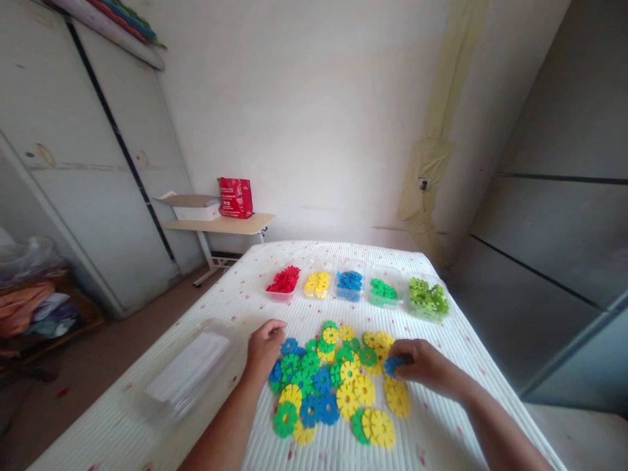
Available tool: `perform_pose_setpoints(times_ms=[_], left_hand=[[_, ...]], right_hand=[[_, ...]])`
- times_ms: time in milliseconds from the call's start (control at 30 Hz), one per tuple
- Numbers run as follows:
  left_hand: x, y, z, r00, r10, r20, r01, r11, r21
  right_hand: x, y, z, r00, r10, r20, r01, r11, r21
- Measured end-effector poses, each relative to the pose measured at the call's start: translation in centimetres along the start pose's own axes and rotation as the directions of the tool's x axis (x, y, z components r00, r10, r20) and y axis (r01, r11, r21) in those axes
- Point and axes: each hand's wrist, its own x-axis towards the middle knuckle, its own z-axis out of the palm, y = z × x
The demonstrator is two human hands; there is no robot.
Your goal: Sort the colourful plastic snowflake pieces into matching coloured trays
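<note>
A loose pile of flower-shaped plastic discs in blue, green and yellow covers the middle of the table; a green disc (285, 419) lies at its near left and a yellow disc (382, 428) at its near right. At the pile's right edge, my right hand (417, 366) pinches a blue disc (392, 367) just above yellow ones. My left hand (265, 343) is at the pile's left edge beside some blue discs (289, 347). Its fingers are curled together, and whatever may be between them is hidden.
Along the far side stand clear tubs of red pieces (284, 281), yellow discs (316, 284), blue pieces (349, 282), green pieces (383, 291) and light-green pieces (428, 297). A clear plastic container (216, 327) with white paper (189, 366) lies left. Beyond is a side table (245, 224) with a red bag (236, 197).
</note>
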Motion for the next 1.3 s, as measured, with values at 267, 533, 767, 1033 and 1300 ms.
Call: perform_pose_setpoints(times_ms=[267, 533, 767, 1033, 1300], left_hand=[[0.0, -0.1, 0.0, 1.0, 0.002, 0.0, -0.002, 1.0, -0.002], [0.1, -0.3, 0.1, 1.0, 0.004, 0.001, -0.004, 1.0, 0.008], [0.1, -0.6, 0.1, 1.0, 0.006, 0.005, -0.006, 1.0, 0.007], [0.0, -0.3, 0.0, 1.0, 0.013, 0.011, -0.013, 1.0, 0.025], [0.0, -0.3, 0.1, 1.0, 0.011, 0.01, -0.011, 1.0, 0.025]], right_hand=[[-0.2, 0.4, -0.5, 0.995, 0.043, -0.094, -0.037, 0.997, 0.064], [0.0, 0.6, 1.2, 0.991, 0.108, 0.08, -0.095, 0.984, -0.153], [-0.6, 2.1, -0.9, 0.966, 0.259, 0.0, -0.251, 0.939, -0.236], [-1.2, 0.8, -1.4, 0.991, 0.134, 0.019, -0.131, 0.985, -0.11], [-0.2, 1.0, 0.3, 0.974, 0.205, 0.1, -0.187, 0.969, -0.163]])
